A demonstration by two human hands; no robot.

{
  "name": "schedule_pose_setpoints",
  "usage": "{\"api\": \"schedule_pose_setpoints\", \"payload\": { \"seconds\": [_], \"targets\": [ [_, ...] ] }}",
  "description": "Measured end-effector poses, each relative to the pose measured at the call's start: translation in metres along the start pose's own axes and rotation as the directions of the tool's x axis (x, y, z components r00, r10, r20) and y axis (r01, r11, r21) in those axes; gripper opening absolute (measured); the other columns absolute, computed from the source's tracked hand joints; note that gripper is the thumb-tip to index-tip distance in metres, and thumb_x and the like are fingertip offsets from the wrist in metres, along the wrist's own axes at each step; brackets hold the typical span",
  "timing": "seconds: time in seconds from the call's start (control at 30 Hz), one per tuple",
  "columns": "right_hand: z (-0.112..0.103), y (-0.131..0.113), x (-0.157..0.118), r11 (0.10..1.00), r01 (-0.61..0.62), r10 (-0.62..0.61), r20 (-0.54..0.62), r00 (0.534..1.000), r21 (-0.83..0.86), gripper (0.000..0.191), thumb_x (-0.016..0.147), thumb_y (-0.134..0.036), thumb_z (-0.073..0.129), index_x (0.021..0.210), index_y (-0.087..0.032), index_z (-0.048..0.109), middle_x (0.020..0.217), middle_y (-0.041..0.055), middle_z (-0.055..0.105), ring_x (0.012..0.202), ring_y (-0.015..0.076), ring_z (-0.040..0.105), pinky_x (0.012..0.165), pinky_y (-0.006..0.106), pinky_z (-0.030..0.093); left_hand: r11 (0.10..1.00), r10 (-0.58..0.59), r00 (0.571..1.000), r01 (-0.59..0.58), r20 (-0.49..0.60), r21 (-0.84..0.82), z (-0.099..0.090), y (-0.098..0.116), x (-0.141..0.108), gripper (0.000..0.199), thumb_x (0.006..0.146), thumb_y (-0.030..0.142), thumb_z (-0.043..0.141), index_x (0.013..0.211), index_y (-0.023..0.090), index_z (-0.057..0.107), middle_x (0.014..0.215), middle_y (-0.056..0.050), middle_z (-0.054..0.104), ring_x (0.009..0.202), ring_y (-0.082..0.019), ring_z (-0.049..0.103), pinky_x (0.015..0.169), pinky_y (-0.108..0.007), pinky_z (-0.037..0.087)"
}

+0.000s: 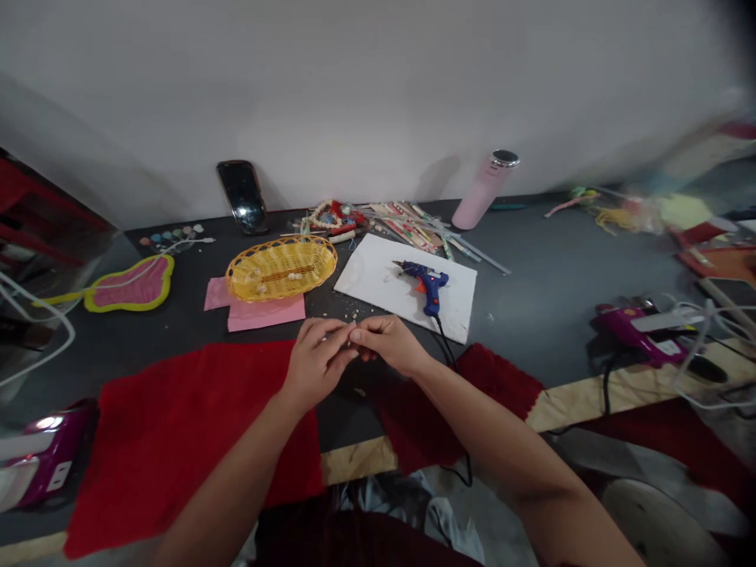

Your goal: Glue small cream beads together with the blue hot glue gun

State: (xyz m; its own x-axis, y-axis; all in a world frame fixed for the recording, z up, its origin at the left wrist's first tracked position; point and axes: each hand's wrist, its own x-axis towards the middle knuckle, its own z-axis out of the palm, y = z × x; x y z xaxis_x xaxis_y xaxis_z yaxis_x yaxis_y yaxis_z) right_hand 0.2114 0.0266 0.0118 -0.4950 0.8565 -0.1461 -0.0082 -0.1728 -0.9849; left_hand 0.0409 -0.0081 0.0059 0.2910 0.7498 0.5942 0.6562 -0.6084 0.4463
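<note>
My left hand (319,358) and my right hand (390,342) meet fingertip to fingertip above the dark table, near its front edge. Both are closed in a pinch around something tiny and pale that I cannot make out. Red felt cloth (194,441) spreads under my left forearm. Just beyond the hands, small white bits (353,311) are scattered on the table. A yellow woven basket (236,279) with a few small pale pieces inside stands on pink felt (265,313). To the right, a blue glue gun (433,291) lies on a white board (366,268).
A phone (243,197) and a pink flask (481,193) stand by the wall, with several patterned strips (407,224) between them. Purple irons (635,335) (50,457) sit at both sides. A pink and yellow felt piece (133,285) lies left. The glue gun's cord (444,342) runs past my right forearm.
</note>
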Motion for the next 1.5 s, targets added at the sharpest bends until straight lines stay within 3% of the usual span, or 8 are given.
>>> {"api": "schedule_pose_setpoints", "payload": {
  "seconds": [0.13,0.23,0.4,0.53,0.83,1.13,1.33,1.5],
  "targets": [
    [0.002,0.003,-0.001,0.992,0.053,-0.047,0.052,0.998,-0.115,0.044,0.074,-0.055,0.060,0.061,-0.014,0.066,0.052,-0.0022,0.058,0.048,0.0070,0.049,0.046,0.018,0.035,1.000,-0.024,0.997,0.024,-0.074,0.008,0.002,0.002,-0.001,0.015,0.078,0.021,0.062,0.091,0.023,0.068,0.086,-0.004,0.066,0.084,-0.018,0.056,0.078,-0.034,0.047],
    [0.001,0.004,-0.001,0.999,-0.003,0.007,0.095,0.995,-0.047,0.054,0.082,-0.061,0.044,0.072,-0.014,0.069,0.062,0.0021,0.064,0.052,0.0095,0.054,0.045,0.019,0.038,0.991,-0.123,0.986,0.115,-0.116,-0.074,-0.003,0.003,-0.001,0.011,0.081,0.019,0.057,0.082,0.022,0.067,0.080,-0.002,0.066,0.078,-0.016,0.058,0.075,-0.031,0.047],
    [-0.001,0.002,0.001,0.991,-0.099,0.101,-0.013,0.995,0.085,0.054,0.085,-0.062,0.038,0.097,-0.016,0.065,0.080,0.0060,0.068,0.047,0.0071,0.054,0.036,0.016,0.034,0.922,-0.358,0.926,0.330,-0.119,-0.201,-0.011,0.000,0.002,0.015,0.086,0.021,0.050,0.084,0.018,0.065,0.083,-0.004,0.065,0.080,-0.014,0.060,0.074,-0.027,0.046],
    [-0.001,-0.001,0.000,0.989,-0.119,0.119,0.010,0.993,0.084,0.049,0.088,-0.058,0.037,0.105,-0.018,0.061,0.085,0.0056,0.067,0.044,0.0051,0.054,0.033,0.014,0.033,0.885,-0.421,0.905,0.394,-0.067,-0.248,-0.010,-0.005,0.002,0.017,0.086,0.021,0.048,0.089,0.019,0.065,0.087,-0.004,0.066,0.082,-0.015,0.061,0.075,-0.027,0.046],
    [0.001,0.002,-0.002,0.991,-0.135,0.130,0.152,0.980,0.023,0.050,0.086,-0.062,0.036,0.102,-0.019,0.055,0.088,0.0043,0.061,0.049,0.0065,0.057,0.033,0.014,0.037,0.900,-0.378,0.926,0.363,-0.018,-0.239,-0.001,-0.006,-0.003,0.009,0.076,0.026,0.063,0.071,0.019,0.063,0.072,-0.001,0.063,0.072,-0.014,0.058,0.069,-0.028,0.045],
    [0.000,0.003,-0.004,0.895,0.198,-0.098,0.258,0.961,-0.399,0.045,0.087,-0.055,0.040,0.065,-0.016,0.049,0.060,-0.0033,0.046,0.056,0.0077,0.045,0.051,0.019,0.036,0.971,-0.236,0.958,0.240,0.163,-0.005,0.003,0.003,-0.001,0.020,0.076,0.026,0.059,0.059,0.019,0.051,0.063,-0.001,0.058,0.067,-0.016,0.054,0.066,-0.030,0.041],
    [-0.004,0.000,-0.003,0.951,0.167,-0.071,0.342,0.937,-0.260,0.043,0.086,-0.053,0.044,0.064,-0.017,0.048,0.055,-0.0044,0.044,0.051,0.0070,0.042,0.048,0.019,0.034,0.939,-0.232,0.956,0.268,0.181,-0.214,-0.002,0.004,-0.001,0.022,0.075,0.030,0.064,0.061,0.019,0.051,0.062,0.001,0.057,0.062,-0.013,0.054,0.059,-0.025,0.041],
    [-0.003,-0.003,-0.003,0.987,0.069,-0.047,0.152,0.987,-0.142,0.023,0.081,-0.037,0.057,0.072,-0.016,0.056,0.058,-0.0035,0.054,0.051,0.0080,0.051,0.051,0.020,0.044,0.953,-0.228,0.971,0.238,0.072,-0.190,-0.007,0.005,0.005,0.016,0.077,0.033,0.062,0.069,0.019,0.058,0.069,-0.001,0.061,0.063,-0.013,0.055,0.061,-0.025,0.043]
  ]
}}
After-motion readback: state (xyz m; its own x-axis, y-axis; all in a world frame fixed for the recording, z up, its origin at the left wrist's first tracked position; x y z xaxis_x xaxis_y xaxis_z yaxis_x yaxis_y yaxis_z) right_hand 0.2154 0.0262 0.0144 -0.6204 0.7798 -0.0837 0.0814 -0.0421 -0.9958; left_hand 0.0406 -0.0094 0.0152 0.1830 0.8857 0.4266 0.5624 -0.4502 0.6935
